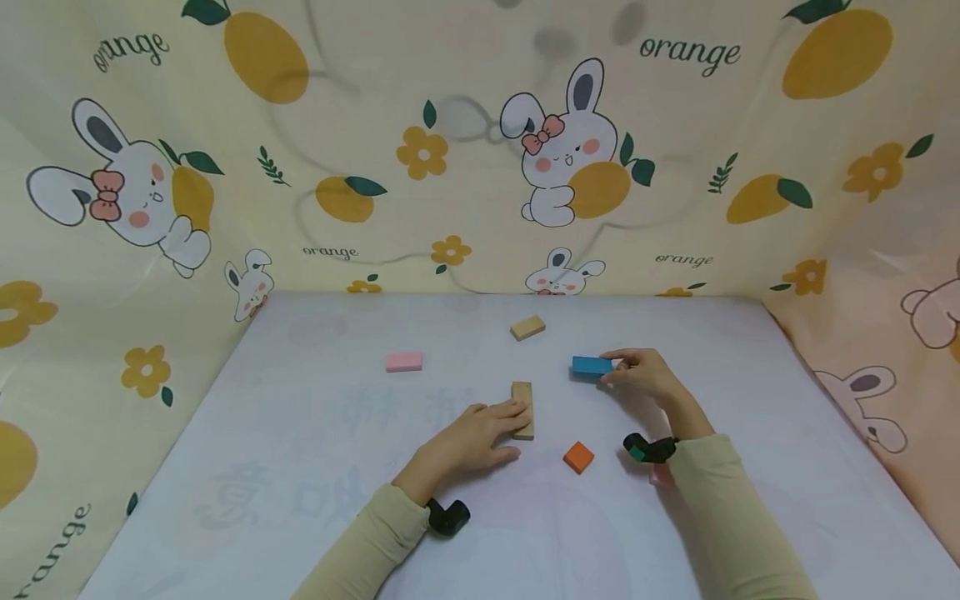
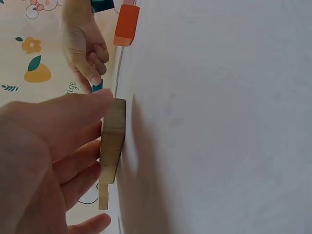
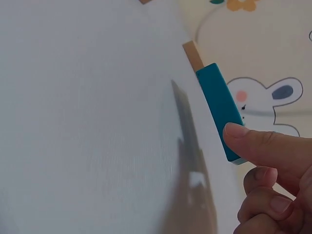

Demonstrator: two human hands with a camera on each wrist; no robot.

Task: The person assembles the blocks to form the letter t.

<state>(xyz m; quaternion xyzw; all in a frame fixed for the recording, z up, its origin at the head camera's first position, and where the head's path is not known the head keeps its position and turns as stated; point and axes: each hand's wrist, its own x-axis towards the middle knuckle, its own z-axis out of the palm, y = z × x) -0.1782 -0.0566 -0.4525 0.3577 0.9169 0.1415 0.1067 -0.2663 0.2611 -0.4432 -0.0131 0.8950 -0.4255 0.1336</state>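
In the head view, my left hand (image 1: 468, 437) rests its fingertips on a long wooden block (image 1: 522, 392) lying on the table. The left wrist view has the fingers of that hand (image 2: 44, 141) against the block (image 2: 113, 131), not curled round it. Farther right, my right hand (image 1: 648, 375) pinches the right end of a blue block (image 1: 591, 367) between thumb and fingers. From the right wrist, the thumb of this hand (image 3: 278, 170) presses the blue block (image 3: 219, 107), whose shadow falls apart from it on the table.
An orange block (image 1: 578, 457) lies between the forearms. A pink block (image 1: 404, 362) is at the left, and a small wooden block (image 1: 528, 327) lies toward the back. Another pinkish piece (image 1: 660, 475) is partly hidden beside the right wrist. A patterned cloth (image 1: 480, 167) stands behind the table.
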